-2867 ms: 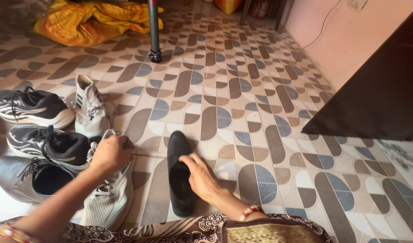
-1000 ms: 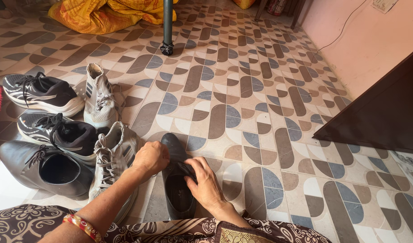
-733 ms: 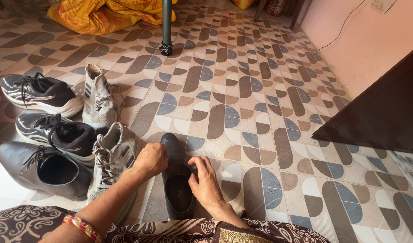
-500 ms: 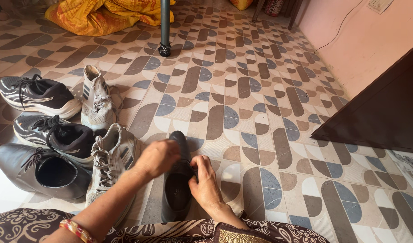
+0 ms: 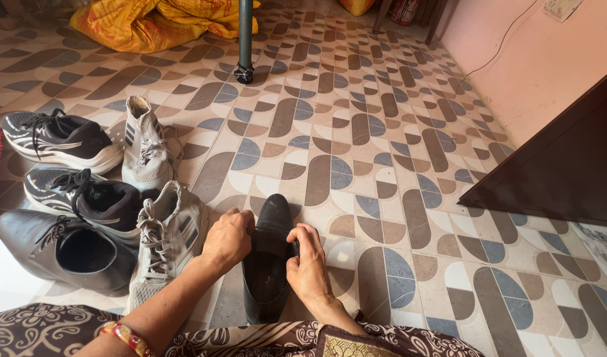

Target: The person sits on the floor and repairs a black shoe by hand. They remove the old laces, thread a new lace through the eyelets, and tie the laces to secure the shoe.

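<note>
Black leather shoe (image 5: pixel 269 264) stands on the patterned tile floor (image 5: pixel 382 172) at near centre, toe pointing away, gripped from both sides. Left hand (image 5: pixel 228 238) curls its fingers around the shoe's left edge near the toe; right hand (image 5: pixel 309 264) closes on the right edge, thumb over the rim. The work looks to be at a handling stage, with the shoe steadied and no polish or cloth in view. Just left lie a grey sneaker (image 5: pixel 166 241), a dark lace-up dress shoe (image 5: pixel 65 251), two black trainers (image 5: pixel 78 198) and another grey sneaker (image 5: pixel 145 142). Open floor stretches far and right, up to a dark cabinet (image 5: pixel 568 165) and a pole base (image 5: pixel 244 69).
</note>
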